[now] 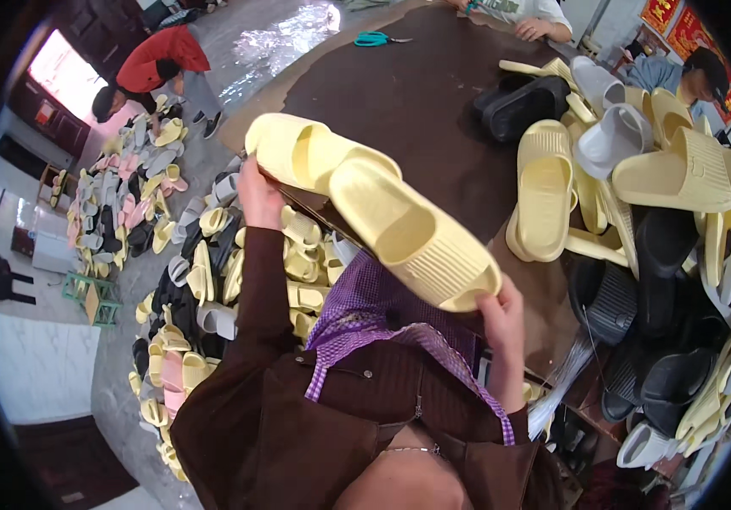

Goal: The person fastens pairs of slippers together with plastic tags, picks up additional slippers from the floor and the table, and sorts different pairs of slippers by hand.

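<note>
Two pale yellow slide slippers are held up in front of me over the table's near edge, overlapping at their heels. The farther slipper [285,149] has its strap end toward the left, where my left hand [261,197] grips it, most of the fingers being hidden. Nearer and to the right, the other slipper [412,234] shows its footbed and ribbed strap. My right hand [504,316] pinches its toe, thumb on top.
A brown-covered table [382,93] carries a heap of yellow, grey and black slippers [680,170] at right. Teal-handled scissors [374,39] lie at its far side. White strands [561,391] hang near the right edge. Slipper piles [200,263] cover the left floor. Other people work nearby.
</note>
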Demonstrator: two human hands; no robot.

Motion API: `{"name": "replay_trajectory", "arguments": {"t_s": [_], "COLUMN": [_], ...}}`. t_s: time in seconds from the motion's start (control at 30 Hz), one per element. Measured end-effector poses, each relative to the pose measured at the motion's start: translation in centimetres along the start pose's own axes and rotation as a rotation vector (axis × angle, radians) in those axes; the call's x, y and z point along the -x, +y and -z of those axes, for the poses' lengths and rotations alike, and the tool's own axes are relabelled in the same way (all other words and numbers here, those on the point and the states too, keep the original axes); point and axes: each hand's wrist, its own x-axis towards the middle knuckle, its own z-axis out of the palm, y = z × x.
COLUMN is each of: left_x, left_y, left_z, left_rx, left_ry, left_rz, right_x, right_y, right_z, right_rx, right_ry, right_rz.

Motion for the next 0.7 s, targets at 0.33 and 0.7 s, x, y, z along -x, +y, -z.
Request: {"name": "replay_trajectory", "arguments": {"t_s": [0.33, 0.7], "left_x": [-1.4, -0.2], "left_y": [-1.1, -7.4], "left_z": [-5.4, -10.7], "left_rx": [-0.313, -0.796], "left_ry": [-0.292, -0.421], "left_rz": [0.231, -0.293], "right_x": [-2.9, -17.8], "right_y": [-7.5, -8.8], "right_z": [4.6, -0.4], "right_rx": [-0.031, 0.689], "right_ry": [0.355, 0.319], "right_rz": [0.271, 0.620]}}
